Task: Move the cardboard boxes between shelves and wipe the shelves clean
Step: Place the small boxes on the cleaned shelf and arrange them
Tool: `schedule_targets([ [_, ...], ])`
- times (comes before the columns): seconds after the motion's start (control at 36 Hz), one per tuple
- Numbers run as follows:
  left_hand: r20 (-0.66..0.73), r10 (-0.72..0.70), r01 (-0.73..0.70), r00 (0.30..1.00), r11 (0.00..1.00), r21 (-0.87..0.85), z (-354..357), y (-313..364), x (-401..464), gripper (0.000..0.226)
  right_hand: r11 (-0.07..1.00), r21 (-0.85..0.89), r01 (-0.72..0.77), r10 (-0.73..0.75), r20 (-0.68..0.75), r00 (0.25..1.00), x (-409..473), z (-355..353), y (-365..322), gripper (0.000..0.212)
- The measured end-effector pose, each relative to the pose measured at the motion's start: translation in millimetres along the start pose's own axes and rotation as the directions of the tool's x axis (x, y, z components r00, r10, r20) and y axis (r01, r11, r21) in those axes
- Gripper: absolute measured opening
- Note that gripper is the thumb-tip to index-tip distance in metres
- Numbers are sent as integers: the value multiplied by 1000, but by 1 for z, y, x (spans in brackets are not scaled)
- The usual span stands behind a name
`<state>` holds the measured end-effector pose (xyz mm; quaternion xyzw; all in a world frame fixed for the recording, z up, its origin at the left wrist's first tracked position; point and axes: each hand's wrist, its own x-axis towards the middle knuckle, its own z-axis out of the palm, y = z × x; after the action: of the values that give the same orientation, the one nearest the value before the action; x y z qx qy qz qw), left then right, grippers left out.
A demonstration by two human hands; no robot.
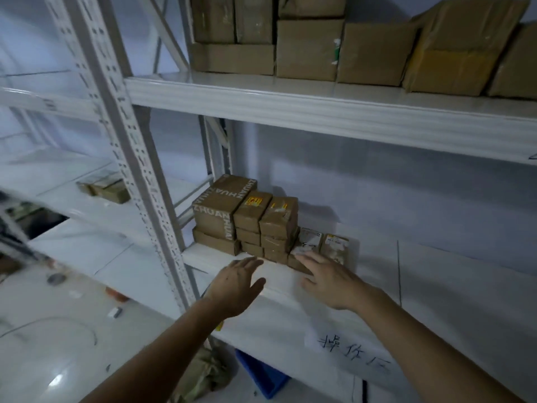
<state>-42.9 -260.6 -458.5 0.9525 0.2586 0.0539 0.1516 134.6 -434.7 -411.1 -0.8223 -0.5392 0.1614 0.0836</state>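
Observation:
Several small cardboard boxes (247,216) are stacked at the left end of the white middle shelf (436,280); the tallest one at the left carries white lettering. Low boxes with white labels (322,245) lie at the right of the stack. My left hand (236,286) hovers over the shelf's front edge, fingers spread and empty, just short of the stack. My right hand (328,279) reaches in with its fingertips at the low labelled boxes, fingers apart, holding nothing.
Larger cardboard boxes (363,45) fill the upper shelf (319,106). A perforated white upright (139,175) stands at the left. A handwritten paper label (351,353) hangs on the shelf front. A blue bin (261,373) and crumpled cloth (203,373) sit below. Another rack at far left holds a small box (107,189).

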Motion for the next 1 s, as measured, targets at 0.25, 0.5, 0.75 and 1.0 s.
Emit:
schedule_targets([
  [0.25, -46, -179, 182, 983, 981, 62, -70, -56, -124, 54, 963, -18, 271, -267, 103, 958, 25, 31, -125, 63],
  [0.5, -176, -399, 410, 900, 912, 31, -124, -164, -232, 58, 850, -62, 522, -509, 156, 847, 63, 55, -281, 64],
  [0.75, -251, -532, 556, 808, 831, 29, -166, -289, -320, 54, 773, -80, 629, -608, 189, 771, 106, 94, -446, 64],
  [1.0, -215, -594, 616, 775, 786, 52, -189, -392, -363, 56, 761, 0, 649, -637, 196, 746, 139, 128, -555, 62],
])
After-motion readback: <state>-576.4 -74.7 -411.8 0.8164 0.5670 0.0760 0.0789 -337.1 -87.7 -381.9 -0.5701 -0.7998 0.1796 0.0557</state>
